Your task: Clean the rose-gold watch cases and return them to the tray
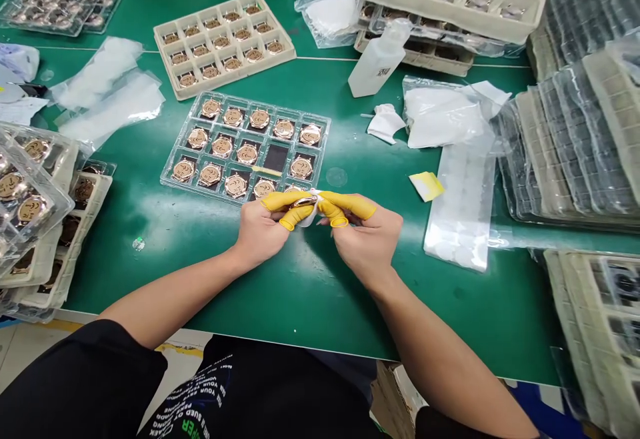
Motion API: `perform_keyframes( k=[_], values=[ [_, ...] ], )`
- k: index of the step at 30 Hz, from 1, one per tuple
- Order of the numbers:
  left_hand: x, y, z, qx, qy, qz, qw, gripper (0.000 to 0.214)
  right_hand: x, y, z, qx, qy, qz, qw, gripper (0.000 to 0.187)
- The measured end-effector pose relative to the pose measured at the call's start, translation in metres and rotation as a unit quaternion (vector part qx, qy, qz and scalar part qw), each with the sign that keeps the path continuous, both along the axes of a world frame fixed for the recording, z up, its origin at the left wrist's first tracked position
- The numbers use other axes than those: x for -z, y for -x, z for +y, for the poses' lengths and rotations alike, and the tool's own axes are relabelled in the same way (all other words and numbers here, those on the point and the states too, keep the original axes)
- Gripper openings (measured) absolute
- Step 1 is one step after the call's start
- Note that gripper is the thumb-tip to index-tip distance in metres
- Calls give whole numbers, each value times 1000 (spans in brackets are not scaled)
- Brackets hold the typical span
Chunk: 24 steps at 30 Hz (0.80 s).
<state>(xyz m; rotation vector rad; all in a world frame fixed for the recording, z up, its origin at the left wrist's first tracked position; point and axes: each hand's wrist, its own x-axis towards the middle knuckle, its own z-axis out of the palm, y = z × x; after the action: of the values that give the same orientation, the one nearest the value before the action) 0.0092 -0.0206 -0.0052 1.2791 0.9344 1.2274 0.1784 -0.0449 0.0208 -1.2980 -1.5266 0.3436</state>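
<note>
Yellow finger cots cover the thumb and index finger of both my hands. My left hand [267,226] is closed, pinching a rose-gold watch case [303,202] edge-on. Opposite it, my right hand [367,232] is pinched on a small white wipe [316,196] pressed against the case's side. Just beyond lies a clear plastic tray [320,149] of rose-gold watch cases, backs up on dark pads. One pocket holds only its dark pad [275,158], with a yellowish strip [266,171] along its near edge. My hands overlap the tray's near right corner.
A beige tray [175,86] of watch cases sits farther back. A white bottle [377,62], crumpled wipe [386,123], yellow-white piece [427,186] and plastic bags [457,206] lie to the right. Stacked trays [565,146] line the right side; more trays [85,226] stand left.
</note>
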Motion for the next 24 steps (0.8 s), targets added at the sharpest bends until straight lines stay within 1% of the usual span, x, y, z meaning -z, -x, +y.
perform_keyframes(
  k=[1, 3, 4, 5, 6, 7, 9, 10, 11, 13, 14, 16, 18, 19, 21, 23, 24],
  values=[
    [0, -1, 1, -5, 13, -9, 1000, 30, -1, -1, 0, 9, -15, -43, 999, 28],
    [-3, -1, 4, -11, 36, -28, 999, 31, -4, -4, 0, 40, -42, -145, 988, 30],
    [-5, -1, 6, -12, 45, -41, 998, 32, -5, -5, -1, 49, -42, -165, 984, 28],
    [-7, -1, 8, -11, 52, -55, 997, 32, -6, -6, -1, 51, -28, -148, 987, 25],
    [-8, -1, 9, -9, 54, -66, 996, 32, -6, -5, -1, 46, -3, -96, 994, 21],
    [-10, -1, 10, -5, 55, -73, 996, 33, -7, -4, -2, 36, 26, -23, 999, 17],
    [-11, -2, 11, 10, 52, -78, 996, 35, -6, 2, -2, 20, 76, 119, 990, 11],
    [-10, -2, 11, 17, 52, -78, 995, 36, -5, 4, -2, 17, 90, 166, 982, 10],
    [-9, -3, 10, 24, 51, -78, 995, 38, -4, 7, -2, 15, 95, 194, 976, 9],
    [-6, -3, 7, 37, 45, -71, 996, 39, -1, 11, -2, 8, 78, 204, 976, 10],
    [-5, -3, 5, 41, 33, -54, 997, 37, 0, 11, -2, 5, 56, 188, 980, 13],
    [-4, -1, 1, 42, -15, 17, 999, 27, 3, 10, -2, -11, -7, 126, 992, 21],
    [-5, 1, -2, 28, -74, 92, 993, 14, 4, 9, -1, -28, -68, 47, 996, 27],
    [-5, 2, -3, 19, -101, 118, 988, 12, 4, 8, -1, -33, -88, 12, 995, 29],
    [-5, 4, -4, 1, -137, 139, 981, 16, 4, 6, -1, -27, -107, -62, 992, 31],
    [-5, 4, -5, 0, -149, 141, 979, 19, 2, 4, 1, 9, -101, -158, 982, 32],
    [-4, 3, -5, 6, -138, 136, 981, 20, 1, 2, 2, 38, -89, -202, 975, 30]
  ],
)
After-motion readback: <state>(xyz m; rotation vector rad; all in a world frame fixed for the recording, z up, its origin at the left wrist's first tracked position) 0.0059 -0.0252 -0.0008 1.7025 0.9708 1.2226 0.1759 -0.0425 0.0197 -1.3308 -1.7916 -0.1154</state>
